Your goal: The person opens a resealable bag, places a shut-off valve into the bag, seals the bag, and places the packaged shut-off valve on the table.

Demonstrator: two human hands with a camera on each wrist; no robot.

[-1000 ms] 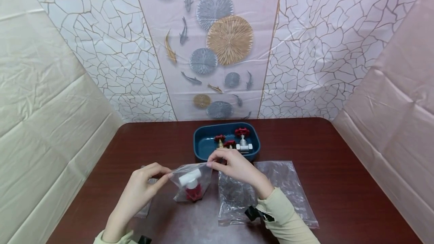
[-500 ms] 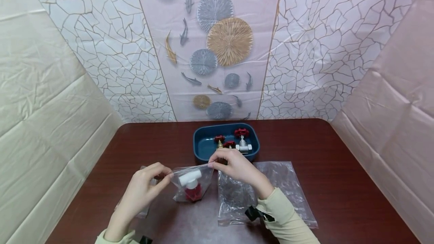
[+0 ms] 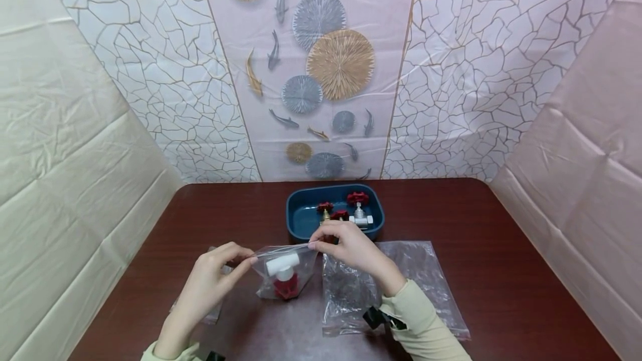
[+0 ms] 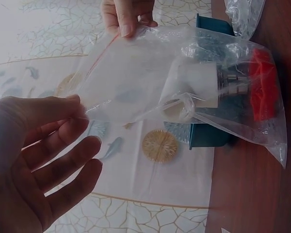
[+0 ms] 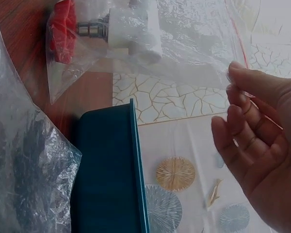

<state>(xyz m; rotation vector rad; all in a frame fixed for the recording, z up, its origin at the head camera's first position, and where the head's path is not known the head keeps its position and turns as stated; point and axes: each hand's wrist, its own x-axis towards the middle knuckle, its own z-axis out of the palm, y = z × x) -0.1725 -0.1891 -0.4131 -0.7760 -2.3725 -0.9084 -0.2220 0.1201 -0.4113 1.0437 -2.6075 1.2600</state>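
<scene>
One upper corner of the clear bag (image 4: 136, 73) is pinched by the left grip (image 3: 213, 276), thumb against forefinger, with the other fingers standing clear of the film. The opposite corner is pinched likewise by the right grip (image 3: 353, 248). Between the two grips the mouth, marked by a red line (image 4: 103, 58), is drawn nearly straight; whether it is sealed cannot be told. Work at this mouth is judged to be the step in hand. Even tension should be applied, the two film edges should be matched, and any pressing should be run along the line without a gap. The valve (image 3: 283, 269) is contained lower in the bag, white body uppermost, red handwheel (image 3: 286, 287) at the bottom; support is advised, since the line could be pulled askew by its weight. Contact between bag and counter (image 3: 506, 283) cannot be confirmed. Further valves (image 3: 360, 217) are contained in the blue tray (image 3: 303, 216) beyond. A flat plastic bag (image 3: 348, 294) is noted beneath the right forearm.
</scene>
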